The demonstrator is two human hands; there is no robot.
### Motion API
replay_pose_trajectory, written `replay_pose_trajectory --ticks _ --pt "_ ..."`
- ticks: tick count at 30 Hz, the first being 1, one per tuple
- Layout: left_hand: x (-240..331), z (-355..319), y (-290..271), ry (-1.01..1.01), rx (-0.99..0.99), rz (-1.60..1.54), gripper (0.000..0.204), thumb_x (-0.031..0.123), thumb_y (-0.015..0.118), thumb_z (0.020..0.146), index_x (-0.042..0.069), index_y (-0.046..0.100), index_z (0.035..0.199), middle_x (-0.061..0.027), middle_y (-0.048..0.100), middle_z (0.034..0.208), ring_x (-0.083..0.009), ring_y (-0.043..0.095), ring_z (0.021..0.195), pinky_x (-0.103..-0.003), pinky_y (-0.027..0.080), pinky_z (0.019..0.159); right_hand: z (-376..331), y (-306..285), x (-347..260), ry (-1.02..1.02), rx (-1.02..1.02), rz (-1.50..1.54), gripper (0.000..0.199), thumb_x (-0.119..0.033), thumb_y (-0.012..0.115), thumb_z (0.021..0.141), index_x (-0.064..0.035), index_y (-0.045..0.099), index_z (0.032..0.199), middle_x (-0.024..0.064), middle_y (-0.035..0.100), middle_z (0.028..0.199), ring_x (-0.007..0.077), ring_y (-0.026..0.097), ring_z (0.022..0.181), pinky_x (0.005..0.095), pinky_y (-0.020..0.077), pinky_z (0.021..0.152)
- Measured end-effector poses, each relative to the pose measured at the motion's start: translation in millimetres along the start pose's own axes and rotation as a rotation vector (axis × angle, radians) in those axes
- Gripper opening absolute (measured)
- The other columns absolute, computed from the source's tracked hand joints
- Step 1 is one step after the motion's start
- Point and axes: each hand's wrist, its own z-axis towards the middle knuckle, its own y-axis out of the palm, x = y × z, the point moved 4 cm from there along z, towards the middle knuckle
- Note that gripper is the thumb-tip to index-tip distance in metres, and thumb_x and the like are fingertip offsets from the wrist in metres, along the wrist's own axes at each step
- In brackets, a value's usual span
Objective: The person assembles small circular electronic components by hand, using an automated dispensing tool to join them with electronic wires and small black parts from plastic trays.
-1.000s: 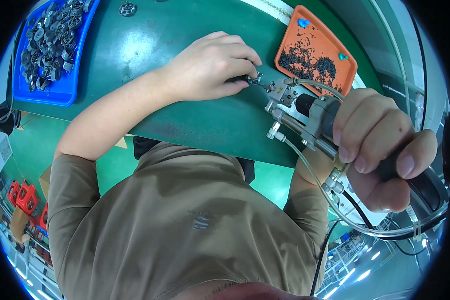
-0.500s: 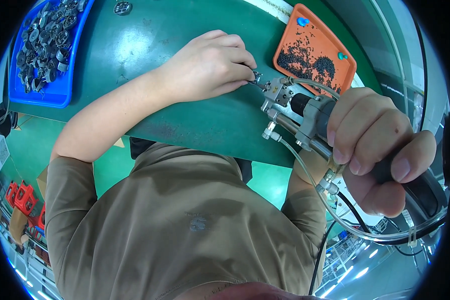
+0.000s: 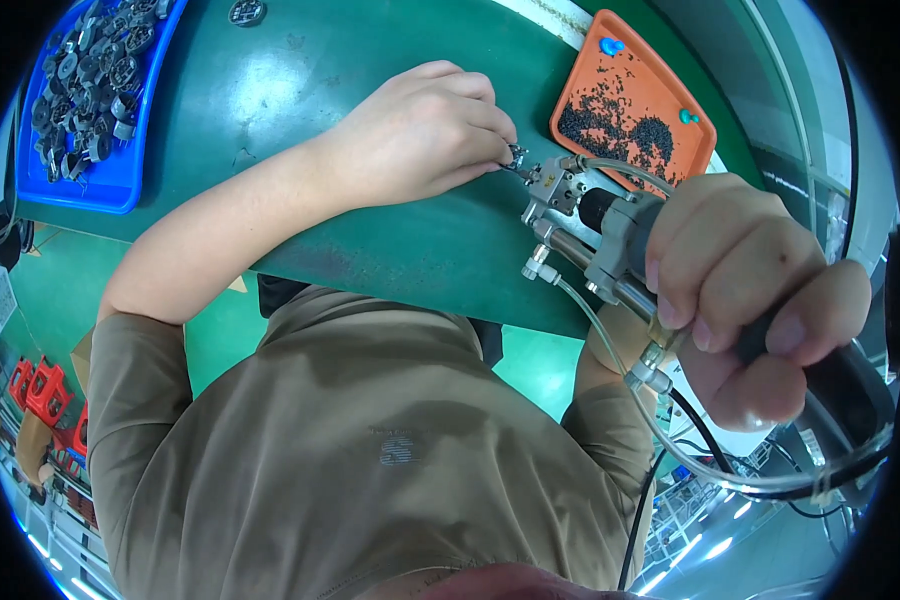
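Note:
My right hand (image 3: 760, 285) is wrapped around a black and metal electric screwdriver (image 3: 625, 235) with hoses attached. The tool lies slanted, its tip pointing left at the fingers of my left hand (image 3: 435, 130). Those fingers are closed on a small dark round part (image 3: 516, 157) just above the green table. Most of the part is hidden behind the fingers, and the tool tip is at or very close to it; contact cannot be made out.
A blue tray (image 3: 80, 190) of dark round parts stands at the far left. One round part (image 3: 246, 12) lies alone at the back of the green table (image 3: 390, 250). An orange tray (image 3: 638, 75) holds many small black screws. A clear hose (image 3: 610, 335) loops beneath the tool.
My right hand and the screwdriver's rear have shifted slightly left. My left hand stays almost in place, still on the small round part.

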Motion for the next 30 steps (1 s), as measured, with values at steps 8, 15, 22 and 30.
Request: replay_pose_trajectory --ticks 8,15,22,30 --pt "5 -6 5 0.003 0.030 -0.019 0.008 0.016 0.073 0.082 0.012 0.074 0.089 0.0036 0.070 0.098 -0.0181 0.062 0.090 -0.036 0.050 0.083 -5 20 -5 -0.072 0.358 0.066 0.025 -0.021 0.068 0.093 -0.0094 0.046 0.097 0.0013 0.051 0.062 0.0170 0.051 0.050 0.0326 0.0389 0.046" --pt "7 -27 -85 -0.062 0.122 0.555 0.005 0.017 0.067 0.078 0.014 0.070 0.075 -0.0002 0.068 0.084 -0.0204 0.063 0.088 -0.036 0.050 0.079 -36 10 -49 -0.388 0.430 0.104 0.027 -0.028 0.072 0.094 -0.0109 0.052 0.100 -0.0028 0.059 0.067 0.0091 0.060 0.053 0.0203 0.0469 0.048" --pt "-51 -132 -236 -0.592 0.350 1.071 0.009 0.014 0.076 0.079 0.008 0.077 0.086 -0.0081 0.075 0.102 -0.0294 0.069 0.094 -0.043 0.053 0.083 -16 1 -31 -0.305 0.241 0.131 0.036 -0.027 0.080 0.091 -0.0089 0.050 0.100 0.0005 0.061 0.067 0.0150 0.062 0.053 0.0259 0.0483 0.045" --pt "-38 -29 -145 -0.330 0.145 0.650 0.013 0.018 0.075 0.082 0.010 0.075 0.092 -0.0058 0.071 0.111 -0.0279 0.065 0.107 -0.044 0.045 0.102 -32 -10 -26 -0.301 0.391 0.034 0.031 -0.031 0.068 0.098 -0.0109 0.047 0.107 -0.0007 0.058 0.071 0.0144 0.061 0.057 0.0273 0.0476 0.047"
